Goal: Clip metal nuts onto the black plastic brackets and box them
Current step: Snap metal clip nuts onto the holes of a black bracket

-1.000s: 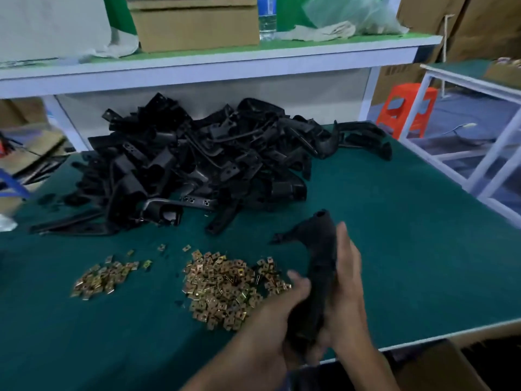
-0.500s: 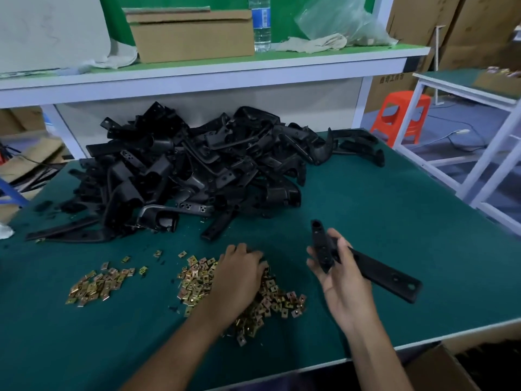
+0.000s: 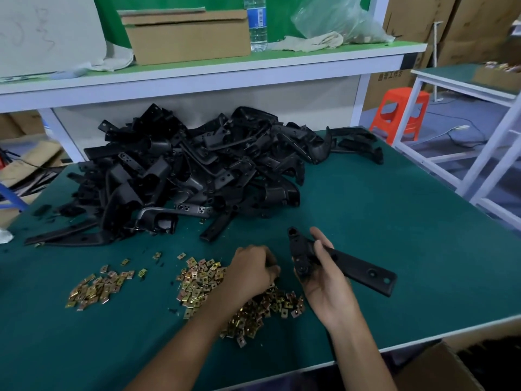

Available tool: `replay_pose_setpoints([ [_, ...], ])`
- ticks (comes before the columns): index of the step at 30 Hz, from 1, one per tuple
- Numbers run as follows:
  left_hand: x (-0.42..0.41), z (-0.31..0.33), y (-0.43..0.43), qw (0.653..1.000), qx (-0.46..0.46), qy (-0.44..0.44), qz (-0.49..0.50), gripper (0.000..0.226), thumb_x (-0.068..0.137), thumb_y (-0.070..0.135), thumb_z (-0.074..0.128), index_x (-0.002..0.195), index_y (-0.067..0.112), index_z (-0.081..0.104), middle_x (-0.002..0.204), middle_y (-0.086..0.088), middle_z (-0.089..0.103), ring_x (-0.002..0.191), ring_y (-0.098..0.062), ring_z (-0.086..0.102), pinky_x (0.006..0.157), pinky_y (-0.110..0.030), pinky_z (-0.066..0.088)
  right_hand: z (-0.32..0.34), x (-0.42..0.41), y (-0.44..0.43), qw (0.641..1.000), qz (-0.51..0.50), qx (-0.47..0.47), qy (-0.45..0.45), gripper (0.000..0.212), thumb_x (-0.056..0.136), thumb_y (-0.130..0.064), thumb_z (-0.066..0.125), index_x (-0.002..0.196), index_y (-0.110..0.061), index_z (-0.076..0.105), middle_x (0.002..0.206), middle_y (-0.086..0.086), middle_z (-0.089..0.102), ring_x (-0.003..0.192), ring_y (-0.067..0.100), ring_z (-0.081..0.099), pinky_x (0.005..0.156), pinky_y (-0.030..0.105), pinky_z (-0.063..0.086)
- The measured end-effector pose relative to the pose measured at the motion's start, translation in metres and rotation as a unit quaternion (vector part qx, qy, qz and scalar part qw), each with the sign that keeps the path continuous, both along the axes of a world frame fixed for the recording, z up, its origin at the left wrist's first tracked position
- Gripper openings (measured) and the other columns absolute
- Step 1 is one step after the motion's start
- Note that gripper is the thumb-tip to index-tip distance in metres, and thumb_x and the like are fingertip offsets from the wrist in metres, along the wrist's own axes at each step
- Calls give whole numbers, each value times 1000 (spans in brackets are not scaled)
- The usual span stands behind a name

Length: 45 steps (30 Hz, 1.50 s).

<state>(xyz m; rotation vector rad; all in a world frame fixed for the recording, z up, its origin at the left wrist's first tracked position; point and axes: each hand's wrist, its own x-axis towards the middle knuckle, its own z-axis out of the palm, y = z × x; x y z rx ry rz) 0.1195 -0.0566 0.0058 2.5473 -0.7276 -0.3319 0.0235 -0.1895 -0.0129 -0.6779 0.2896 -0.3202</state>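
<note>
— What can't you make out?
— The left hand [image 3: 253, 270] lies knuckles-up on the nuts [image 3: 203, 280]. Its fingers [image 3: 270, 263] curl under with the tips hidden, so I cannot tell whether they pinch a nut or nothing.

— And the right hand?
— The right hand [image 3: 324, 289] has its fingers [image 3: 318, 249] clamped round the bracket [image 3: 355, 266] and covers part of its middle. The holed end juts out to the right of the fingers, above the tabletop [image 3: 394, 221]. The stubby end stands up just left of them.

— Anything cut off?
— A box [image 3: 439, 368], nearer than the right fingers, is sliced by the frame's edge. The heap [image 3: 197, 170] beyond both sets of fingers is too tangled to count.

— What differs from half a second ago?
— The left fingers then pointed away over the nuts. Now they are bunched and turned toward the bracket, close to it but apart. The bracket keeps the same grip and much the same tilt. The small scatter [image 3: 95, 286] far left of the left fingers looks unchanged.
</note>
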Motion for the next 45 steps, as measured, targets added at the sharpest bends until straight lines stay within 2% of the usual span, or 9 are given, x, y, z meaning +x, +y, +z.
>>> replay_pose_setpoints([
  [4,0,5,0,1000,-11,17,12,9,93,35,66,88,34,59,85,14,62,92,-14,61,83,-32,51,1,-2,2,999,32,3,-9,39,90,-18,64,127,-26,68,121,7,73,91,14,73,68,26,58],
  [8,-10,12,15,985,-140,74,73,5,97,35,62,102,35,59,94,17,66,86,1,62,71,-20,47,2,-2,0,999,34,9,-13,36,85,-16,67,117,-31,75,115,5,74,88,13,72,68,26,58],
  [12,-27,19,29,934,-290,187,88,10,97,25,64,101,32,70,89,19,71,84,5,65,77,-21,49,3,-2,1,999,38,2,-24,42,86,-13,66,126,-26,68,118,7,73,91,15,73,70,27,59],
  [16,-44,25,27,842,-407,343,89,13,103,13,54,107,16,65,87,5,71,81,-10,65,73,-26,53,3,-4,1,998,52,-8,-40,50,86,-10,65,133,-24,62,126,8,71,106,17,70,87,31,59],
  [18,-50,26,24,821,-431,363,97,20,103,10,52,105,18,70,82,3,68,75,-10,63,69,-23,53,3,-4,1,997,58,-5,-46,50,87,-9,64,134,-25,62,127,9,70,108,19,70,91,33,58],
  [23,-57,27,17,809,-444,374,96,39,101,5,53,101,34,79,75,10,67,66,-3,58,64,-21,49,4,-5,0,997,62,3,-55,53,84,-8,70,133,-26,63,127,11,69,108,22,70,87,35,59],
  [32,-57,29,16,804,-453,347,168,21,93,2,65,109,15,70,85,-3,71,67,-8,60,58,-20,47,3,-5,1,995,79,-36,-56,58,77,-16,78,131,-31,65,130,11,68,110,23,68,100,44,51],
  [37,-58,30,14,767,-484,377,192,20,91,-2,64,107,10,67,72,2,70,56,-6,56,55,-20,44,3,-5,3,994,84,-40,-61,61,76,-15,79,134,-28,63,134,13,65,110,23,68,99,41,54],
  [45,-57,27,22,819,-448,325,153,24,91,2,67,111,14,64,75,2,66,67,-8,58,66,-25,48,5,-6,6,993,89,-53,-53,57,77,-15,78,131,-27,64,133,13,65,111,23,68,93,37,57],
])
